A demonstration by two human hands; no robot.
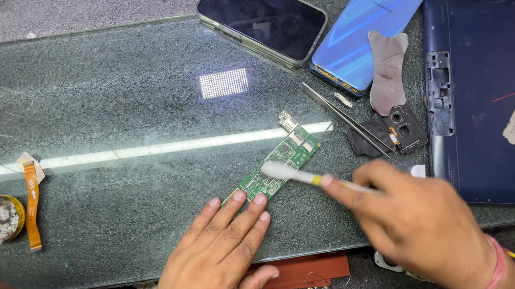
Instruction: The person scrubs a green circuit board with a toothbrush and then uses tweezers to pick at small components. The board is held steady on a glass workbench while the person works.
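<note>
A narrow green circuit board (283, 161) lies slantwise on a scratched glass sheet (116, 106). My left hand (219, 259) rests flat on the glass, its fingertips pressing the board's near end. My right hand (416, 222) grips a white toothbrush (293, 174) by its handle. The bristle head sits on the middle of the board.
Behind the board lie metal tweezers (344, 117), a small black camera frame (398, 130), a metal pry tool (387, 69), a black phone (261, 14), a blue phone (365, 29) and a dark blue tablet back (502, 97). At left: an orange flex cable (32, 201) and a round tin of paste (1, 218).
</note>
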